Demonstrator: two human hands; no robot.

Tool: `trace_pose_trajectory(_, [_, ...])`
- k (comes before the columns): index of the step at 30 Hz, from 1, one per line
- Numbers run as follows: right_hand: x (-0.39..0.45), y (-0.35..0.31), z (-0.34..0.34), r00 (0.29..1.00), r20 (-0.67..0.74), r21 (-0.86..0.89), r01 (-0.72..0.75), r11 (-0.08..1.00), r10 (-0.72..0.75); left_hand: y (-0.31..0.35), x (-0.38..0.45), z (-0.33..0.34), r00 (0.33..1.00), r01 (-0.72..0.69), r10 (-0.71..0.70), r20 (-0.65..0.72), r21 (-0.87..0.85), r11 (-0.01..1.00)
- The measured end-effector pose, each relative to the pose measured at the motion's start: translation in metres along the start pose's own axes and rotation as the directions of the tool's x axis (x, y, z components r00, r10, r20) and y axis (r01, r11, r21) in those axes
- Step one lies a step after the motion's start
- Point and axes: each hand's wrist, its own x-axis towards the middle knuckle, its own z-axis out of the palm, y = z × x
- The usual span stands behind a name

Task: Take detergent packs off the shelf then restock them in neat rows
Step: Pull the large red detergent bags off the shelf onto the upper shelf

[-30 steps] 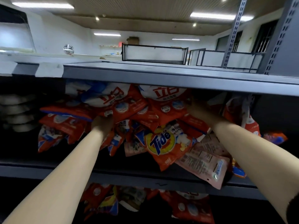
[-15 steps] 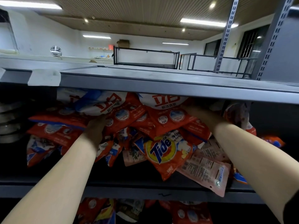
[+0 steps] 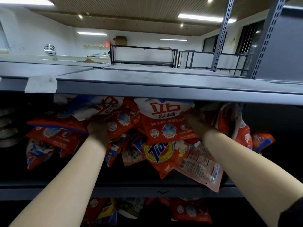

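A messy heap of red and orange detergent packs fills the middle shelf [image 3: 147, 190]. My left hand [image 3: 98, 128] reaches into the heap and grips a red-and-white pack [image 3: 114, 115] at the upper left. My right hand [image 3: 191, 117] holds the right edge of a red-and-white pack with Chinese lettering [image 3: 165, 122]; its fingers are partly hidden behind the bag. Below them lie an orange Tide pack [image 3: 162, 154] and a pink pack [image 3: 201, 167] that overhangs the shelf's front edge.
The grey shelf board above [image 3: 164, 86] sits close over the heap. More packs lie on the shelf below [image 3: 188, 212]. Dim stacked bowls [image 3: 8, 125] are at the far left. Perforated uprights [image 3: 221, 35] rise at the right.
Both hands have pushed deeper and higher into the heap. The pack with Chinese lettering has come forward and now shows its front, and the view has moved closer.
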Motion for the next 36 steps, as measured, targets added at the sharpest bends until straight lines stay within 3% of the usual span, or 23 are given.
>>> trace_pose_trajectory(1, [0.000, 0.001, 0.001, 0.999, -0.041, 0.016, -0.003, 1.000, 0.003, 0.000, -0.004, -0.003, 0.990, -0.063, 0.078, -0.114, 0.130, 0.990])
trace_pose_trajectory(2, [-0.002, 0.003, 0.000, 0.996, -0.091, 0.019, 0.000, 1.000, 0.002, 0.005, -0.021, -0.002, 0.981, -0.101, 0.143, -0.131, 0.282, 0.954])
trace_pose_trajectory(4, [-0.015, 0.004, -0.003, 0.987, -0.156, -0.009, 0.036, 0.999, -0.037, 0.012, -0.042, -0.001, 0.969, -0.114, 0.188, -0.163, 0.379, 0.918])
trace_pose_trajectory(5, [-0.023, 0.004, -0.005, 0.981, -0.184, -0.031, 0.060, 0.998, -0.065, 0.012, -0.050, 0.002, 0.955, -0.141, 0.215, -0.203, 0.323, 0.936])
trace_pose_trajectory(7, [-0.036, 0.004, -0.012, 0.966, -0.240, -0.071, 0.086, 0.994, -0.100, 0.013, -0.056, 0.003, 0.952, -0.031, 0.006, -0.306, -0.078, 0.996])
trace_pose_trajectory(8, [-0.046, 0.001, -0.017, 0.959, -0.260, -0.121, 0.081, 0.989, -0.111, 0.014, -0.066, 0.003, 0.955, 0.040, -0.151, -0.256, -0.390, 0.920])
trace_pose_trajectory(9, [-0.051, 0.000, -0.022, 0.953, -0.281, -0.152, 0.077, 0.985, -0.118, 0.014, -0.074, 0.002, 0.960, 0.032, -0.169, -0.224, -0.513, 0.858])
trace_pose_trajectory(12, [-0.059, 0.002, -0.037, 0.952, -0.293, -0.122, 0.050, 0.991, -0.084, 0.009, -0.090, -0.003, 0.930, -0.068, -0.099, -0.354, -0.430, 0.900])
trace_pose_trajectory(14, [-0.067, 0.009, -0.048, 0.953, -0.293, -0.149, 0.033, 0.988, -0.076, 0.001, -0.094, -0.005, 0.899, -0.117, -0.003, -0.438, -0.247, 0.962])
trace_pose_trajectory(19, [-0.104, 0.029, -0.070, 0.913, -0.392, -0.026, 0.116, 0.993, -0.117, -0.014, -0.110, -0.012, 0.896, -0.247, 0.242, -0.371, 0.035, 0.968])
trace_pose_trajectory(26, [-0.175, 0.043, -0.094, 0.841, -0.539, -0.069, 0.010, 0.998, -0.045, -0.028, -0.144, -0.034, 0.872, -0.419, 0.428, -0.239, 0.090, 0.903])
trace_pose_trajectory(36, [-0.280, 0.059, -0.146, 0.665, -0.746, -0.005, -0.065, 0.998, 0.039, -0.048, -0.198, -0.037, 0.906, -0.420, 0.421, -0.029, 0.036, 0.907])
